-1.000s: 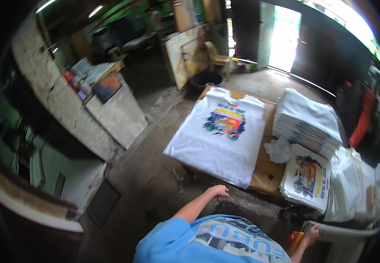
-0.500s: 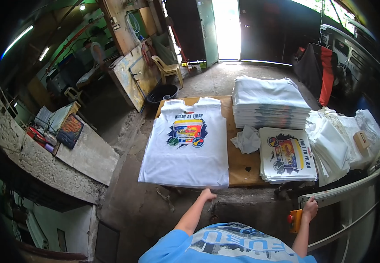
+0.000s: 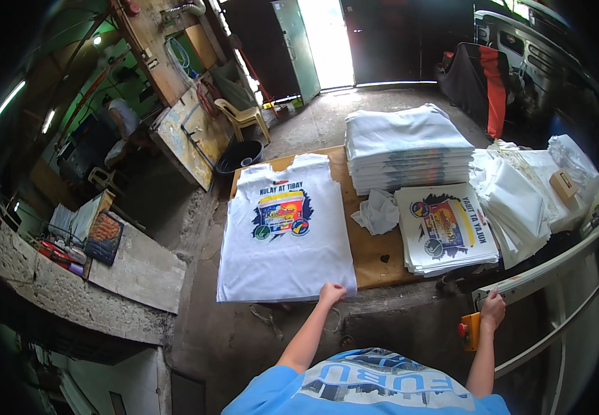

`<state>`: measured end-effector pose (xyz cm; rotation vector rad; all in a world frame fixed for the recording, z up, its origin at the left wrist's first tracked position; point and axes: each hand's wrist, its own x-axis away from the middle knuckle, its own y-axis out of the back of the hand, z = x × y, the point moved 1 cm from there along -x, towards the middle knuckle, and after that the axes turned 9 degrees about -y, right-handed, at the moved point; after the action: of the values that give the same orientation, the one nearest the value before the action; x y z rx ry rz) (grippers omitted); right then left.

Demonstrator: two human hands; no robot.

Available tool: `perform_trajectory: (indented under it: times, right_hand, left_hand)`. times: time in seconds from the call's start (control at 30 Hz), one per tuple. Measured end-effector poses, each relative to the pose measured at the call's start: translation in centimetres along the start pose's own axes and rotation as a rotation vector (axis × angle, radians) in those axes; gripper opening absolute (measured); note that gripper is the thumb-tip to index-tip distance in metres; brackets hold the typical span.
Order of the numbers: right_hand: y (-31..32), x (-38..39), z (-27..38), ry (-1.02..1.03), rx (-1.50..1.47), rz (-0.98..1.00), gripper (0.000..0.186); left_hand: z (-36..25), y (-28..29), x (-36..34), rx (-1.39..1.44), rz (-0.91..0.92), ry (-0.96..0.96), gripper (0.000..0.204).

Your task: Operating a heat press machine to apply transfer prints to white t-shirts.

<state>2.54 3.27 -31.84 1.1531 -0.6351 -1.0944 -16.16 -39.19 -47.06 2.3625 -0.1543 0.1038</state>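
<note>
While the left hand (image 3: pixel 332 292) pinches the near hem of a printed white T-shirt (image 3: pixel 284 235) spread flat on the wooden board (image 3: pixel 372 252) ahead of it, the right hand (image 3: pixel 493 309) grips a white metal handle bar (image 3: pixel 541 273) above an orange switch box (image 3: pixel 470 330). Just beyond the right hand lies a stack of printed sheets (image 3: pixel 446 228).

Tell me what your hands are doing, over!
Left hand pinching hem of white printed T-shirt. Right hand gripping white metal press handle. Nothing blocking.
</note>
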Motion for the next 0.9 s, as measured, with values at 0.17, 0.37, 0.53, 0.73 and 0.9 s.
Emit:
perform_trajectory:
  times: [0.17, 0.37, 0.53, 0.73, 0.9]
  right_hand:
    - [-0.2, -0.1, -0.3, -0.025, -0.031, -0.018, 0.052]
    - [0.6, 0.1, 0.6, -0.032, -0.010, -0.002, 0.051]
    - [-0.3, -0.1, -0.4, -0.011, -0.026, -0.036, 0.052]
    - [-0.3, -0.1, -0.5, -0.029, -0.002, -0.053, 0.052]
    - [-0.5, 0.2, -0.8, -0.035, -0.062, -0.030, 0.051]
  left_hand:
    - [3.8, -2.6, 6.1, 0.175, 0.511, 0.066, 0.023]
    - [8.4, -4.0, 13.7, -0.375, 0.838, -0.118, 0.022]
    - [8.1, 0.0, 11.2, -0.456, 0.548, -0.042, 0.014]
    - [7.0, 1.5, 11.4, -0.407, 0.394, -0.072, 0.011]
    - [6.9, -0.3, 15.9, -0.412, 0.590, -0.180, 0.009]
